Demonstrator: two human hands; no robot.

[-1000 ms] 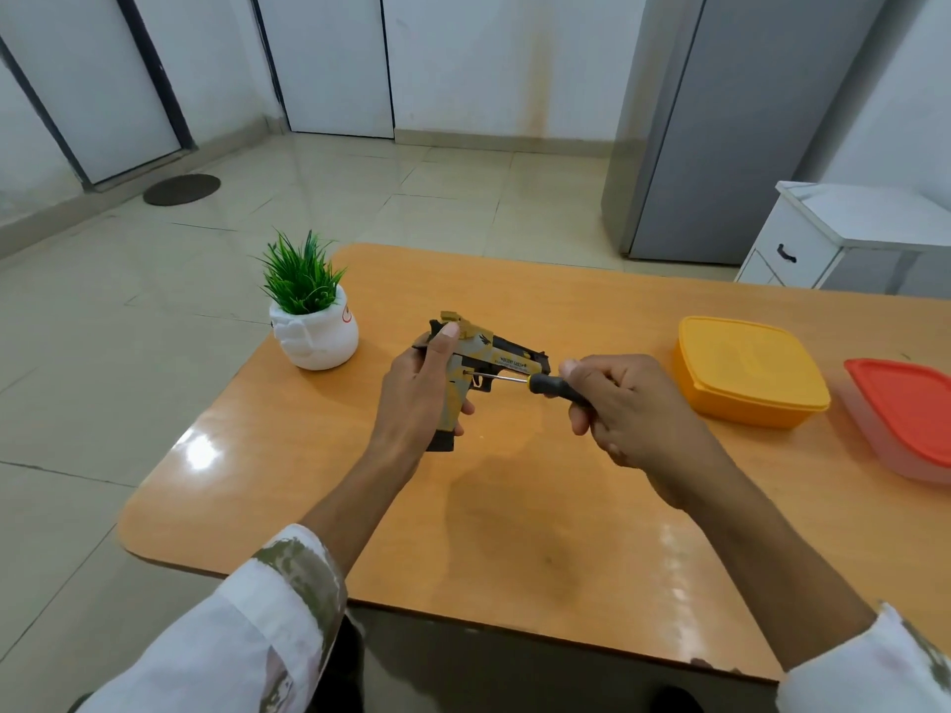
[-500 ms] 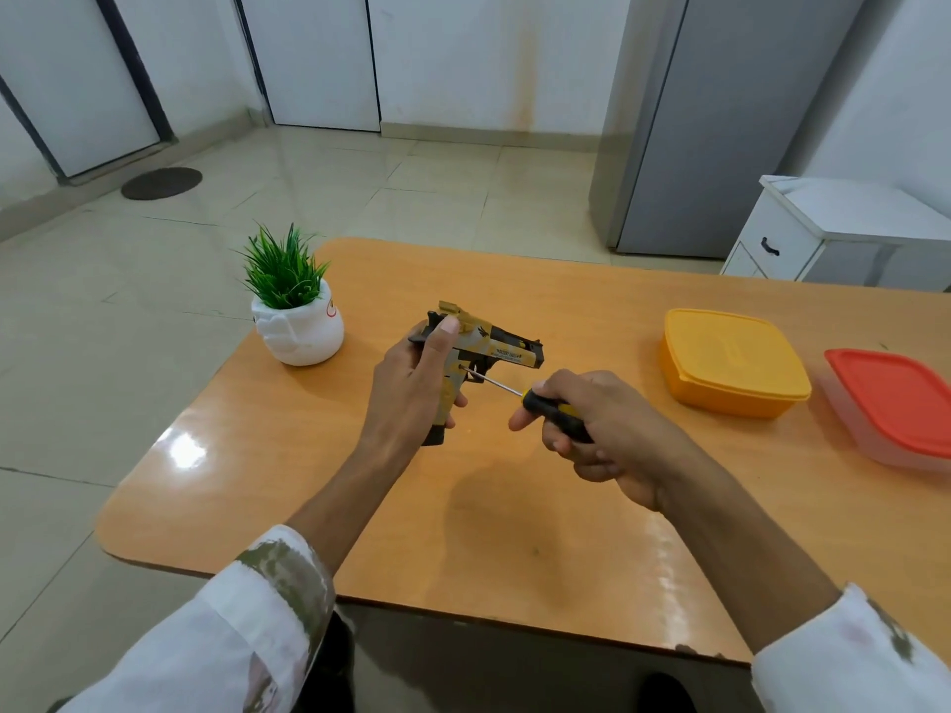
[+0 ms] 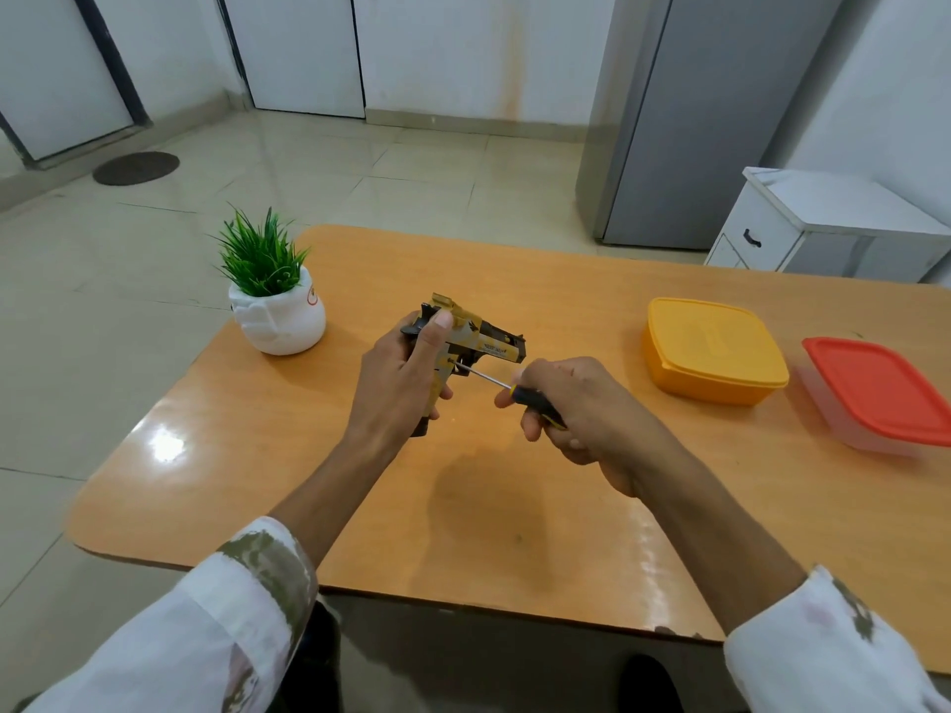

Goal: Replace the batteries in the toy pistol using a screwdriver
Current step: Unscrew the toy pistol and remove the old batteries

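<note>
A yellow and black toy pistol [image 3: 483,341] stands upright over the middle of the wooden table [image 3: 360,506], barrel pointing right. My left hand [image 3: 401,383] grips its handle, thumb up along the back of the slide. My right hand [image 3: 576,409] holds a screwdriver [image 3: 507,387] by its black and yellow handle. The thin metal shaft slants up to the left, and its tip touches the pistol's grip just below the trigger. The grip's lower part is hidden behind my left fingers.
A small green plant in a white pot [image 3: 275,306] stands at the table's far left. A yellow-lidded box [image 3: 712,352] and a red-lidded clear box [image 3: 880,393] sit on the right. Beyond the table are a white cabinet [image 3: 823,223] and a grey fridge [image 3: 710,120].
My right hand has dropped lower and toward me, so the screwdriver now slants up to the pistol instead of lying level. My left hand holds the pistol in the same place.
</note>
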